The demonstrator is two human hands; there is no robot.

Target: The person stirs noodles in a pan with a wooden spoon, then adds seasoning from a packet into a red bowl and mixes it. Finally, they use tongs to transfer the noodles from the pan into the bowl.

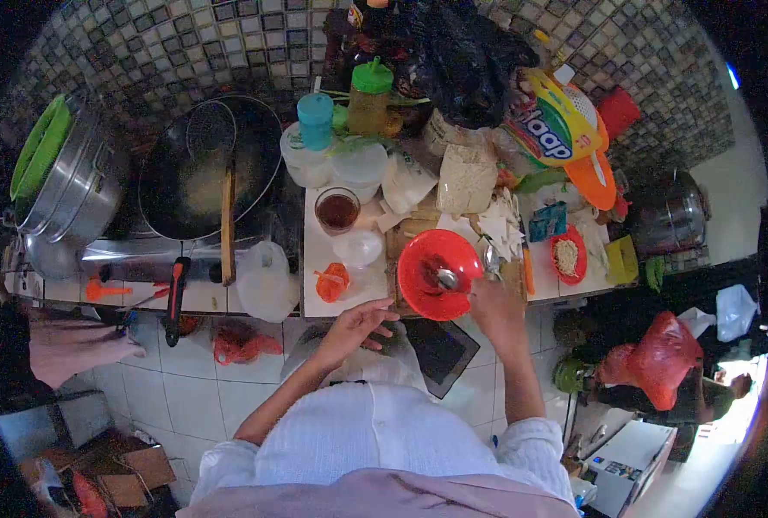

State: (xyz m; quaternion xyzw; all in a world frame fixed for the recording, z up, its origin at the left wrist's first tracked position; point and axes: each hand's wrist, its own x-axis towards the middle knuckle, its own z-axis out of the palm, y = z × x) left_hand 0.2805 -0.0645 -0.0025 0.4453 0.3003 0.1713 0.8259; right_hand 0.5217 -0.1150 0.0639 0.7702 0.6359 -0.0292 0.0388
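Note:
A red bowl (pixel 418 251) stands at the counter's front edge with a little dark content inside. My right hand (pixel 496 304) is at the bowl's right rim, its fingers closed on a metal spoon (pixel 446 278) whose head rests inside the bowl. My left hand (pixel 358 331) is held just in front of the counter, left of the bowl, fingers apart and holding nothing. Behind it on the counter are an orange plastic piece (pixel 332 282), a translucent white bowl (pixel 358 248) and a glass of brown liquid (pixel 337 211).
A wok (pixel 164 186) with a wooden-handled strainer (pixel 228 220) is on the stove at left, beside stacked steamer pots (pixel 78 194). Jars, paper packs and a black bag (pixel 466 65) crowd the back. A small red dish (pixel 568 255) lies right. Another person's arm (pixel 82 350) shows at far left.

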